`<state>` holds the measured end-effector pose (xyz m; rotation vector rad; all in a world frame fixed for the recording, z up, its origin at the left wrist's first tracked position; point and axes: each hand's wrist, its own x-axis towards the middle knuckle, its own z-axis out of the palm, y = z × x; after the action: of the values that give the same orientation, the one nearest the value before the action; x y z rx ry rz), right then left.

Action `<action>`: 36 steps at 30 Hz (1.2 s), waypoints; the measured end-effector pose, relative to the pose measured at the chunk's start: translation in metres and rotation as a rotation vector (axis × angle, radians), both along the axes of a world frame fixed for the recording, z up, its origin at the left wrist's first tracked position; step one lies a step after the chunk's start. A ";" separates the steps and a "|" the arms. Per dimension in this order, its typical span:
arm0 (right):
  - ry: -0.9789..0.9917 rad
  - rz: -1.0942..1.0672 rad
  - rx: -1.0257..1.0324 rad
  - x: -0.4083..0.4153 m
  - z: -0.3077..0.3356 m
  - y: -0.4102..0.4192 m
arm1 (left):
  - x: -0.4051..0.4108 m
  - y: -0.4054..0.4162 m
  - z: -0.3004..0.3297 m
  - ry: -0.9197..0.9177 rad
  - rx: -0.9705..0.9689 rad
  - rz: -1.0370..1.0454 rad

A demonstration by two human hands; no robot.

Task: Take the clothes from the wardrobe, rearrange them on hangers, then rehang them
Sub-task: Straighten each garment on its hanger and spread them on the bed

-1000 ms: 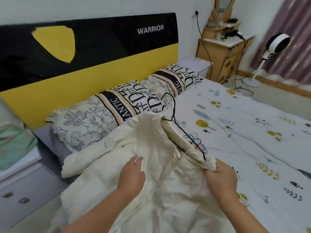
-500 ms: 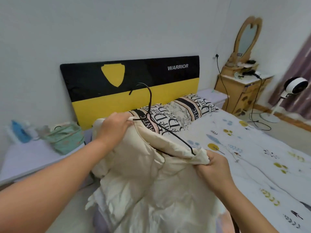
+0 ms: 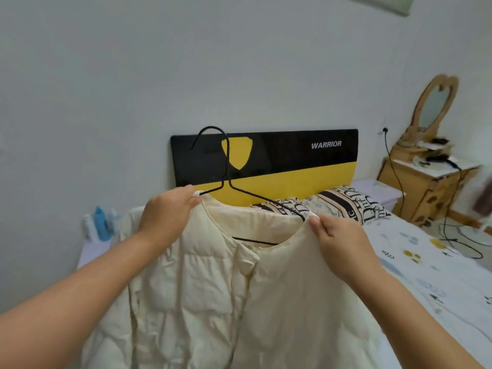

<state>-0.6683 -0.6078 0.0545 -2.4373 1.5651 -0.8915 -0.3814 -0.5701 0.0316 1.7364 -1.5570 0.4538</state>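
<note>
A cream quilted jacket (image 3: 207,288) hangs on a black wire hanger (image 3: 226,166) and is held up in front of the person, above the near edge of the bed (image 3: 426,275). The hanger hook points up and to the left, in front of the headboard (image 3: 292,166). The lower bar of the hanger shows through the open neckline.

The left hand (image 3: 165,217) grips the left shoulder of the jacket at the neckline, fingers curled over the fabric where the hanger arm enters it. The right hand (image 3: 338,243) pinches the right side of the neckline between thumb and fingers, just below the point where the other hanger arm goes under the cloth. Both forearms reach in from the lower corners of the view.

The jacket front faces the person; its placket runs down the middle and the body hangs out of view at the lower edge.

Behind the jacket, patterned pillows (image 3: 354,203) lie against the black and yellow headboard, which bears the word WARRIOR. A wooden dresser (image 3: 423,190) with a heart-shaped mirror (image 3: 434,102) stands to the right of the bed, and a black cable (image 3: 394,171) hangs down its side. A blue item (image 3: 99,219), blurred, stands to the left of the jacket.
</note>
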 end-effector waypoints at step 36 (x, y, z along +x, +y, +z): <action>-0.975 -0.061 0.584 0.082 -0.051 -0.280 | 0.144 -0.359 0.084 -0.043 -0.046 -0.233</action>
<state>-0.5860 -0.8873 0.0036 -1.2356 1.2425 -1.1546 -0.2375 -0.9293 0.1153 1.4966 -1.7406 0.4085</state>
